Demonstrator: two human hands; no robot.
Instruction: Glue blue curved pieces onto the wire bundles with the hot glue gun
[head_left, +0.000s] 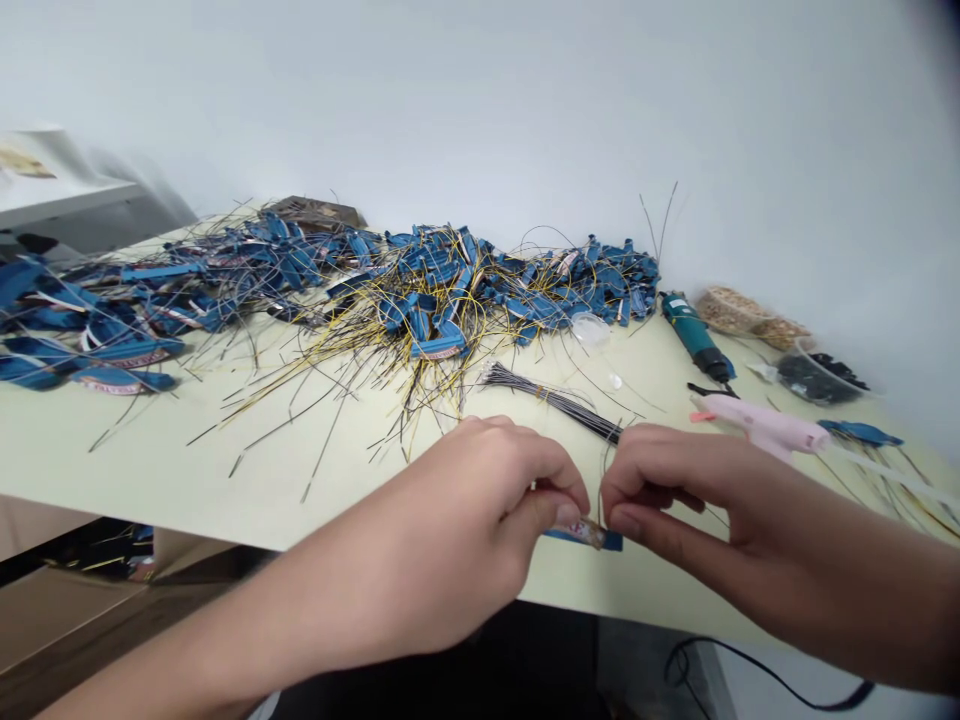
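Observation:
My left hand (487, 510) is closed in a pinch, thumb and index finger on a small blue piece with a printed label (577, 530). The piece lies low over the table's front part, its left portion hidden by my fingers. My right hand (675, 495) is closed just to the right, its thumb and index fingertip together at the piece's far end. A thin dark wire (602, 470) rises beside those fingertips and seems pinched there. Behind both hands lies a bundle of grey wires (559, 398), tied with a band.
A heap of blue pieces (442, 260) with yellow and black wires spreads along the back and left. On the right are a teal power tool (694, 335), a pink glue gun (772, 422), a tub of black parts (821, 375) and tan bits (731, 308). An open cardboard box (75, 610) stands below left.

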